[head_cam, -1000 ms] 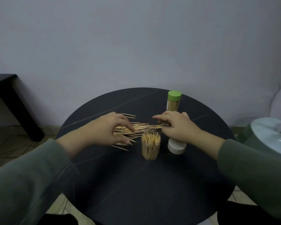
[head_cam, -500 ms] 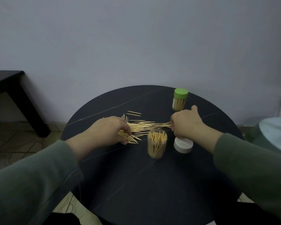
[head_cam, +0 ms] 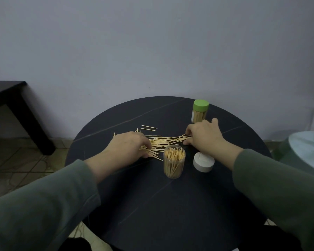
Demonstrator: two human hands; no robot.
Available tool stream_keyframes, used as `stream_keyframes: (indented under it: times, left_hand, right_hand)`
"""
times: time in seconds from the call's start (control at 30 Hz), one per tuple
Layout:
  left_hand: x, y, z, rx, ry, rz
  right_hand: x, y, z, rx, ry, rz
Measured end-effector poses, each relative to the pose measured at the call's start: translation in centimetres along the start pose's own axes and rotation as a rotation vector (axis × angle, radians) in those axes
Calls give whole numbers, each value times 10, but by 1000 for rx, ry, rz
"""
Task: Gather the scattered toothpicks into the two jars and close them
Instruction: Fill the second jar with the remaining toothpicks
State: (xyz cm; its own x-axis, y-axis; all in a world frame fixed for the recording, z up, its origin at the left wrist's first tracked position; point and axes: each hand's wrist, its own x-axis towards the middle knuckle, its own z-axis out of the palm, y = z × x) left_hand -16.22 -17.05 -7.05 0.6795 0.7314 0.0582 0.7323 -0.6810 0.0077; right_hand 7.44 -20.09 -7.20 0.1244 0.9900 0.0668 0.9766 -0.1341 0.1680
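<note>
Dark round desk [head_cam: 152,205] carries toothpicks [head_cam: 163,140] lying crosswise between both hands, left hand [head_cam: 129,145] pinching one end, right hand [head_cam: 203,136] curled on the other, open jar [head_cam: 174,162] just nearer.

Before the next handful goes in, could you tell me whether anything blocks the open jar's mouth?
Nothing visible does: the open jar stands uncovered, its white lid beside it, just near of the toothpicks.
</note>
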Motion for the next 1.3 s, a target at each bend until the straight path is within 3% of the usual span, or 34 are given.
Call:
stream_keyframes:
  times: [0.33, 0.57, 0.7, 1.1, 1.3]
  left_hand:
    - [4, -2, 4, 1, -18, 20]
    - [7, 0, 7, 9, -13, 1]
    - [8, 1, 10, -1, -26, -33]
    - [16, 10, 10, 33, -37, -70]
    - [16, 10, 10, 78, -20, -47]
  right_hand:
    - [2, -1, 0, 147, -70, 7]
    - [-2, -7, 0, 175, 34, -209]
    - [2, -14, 5, 220, 16, -216]
    - [-4, -21, -4, 143, -11, -260]
    - [-11, -25, -13, 48, -105, -305]
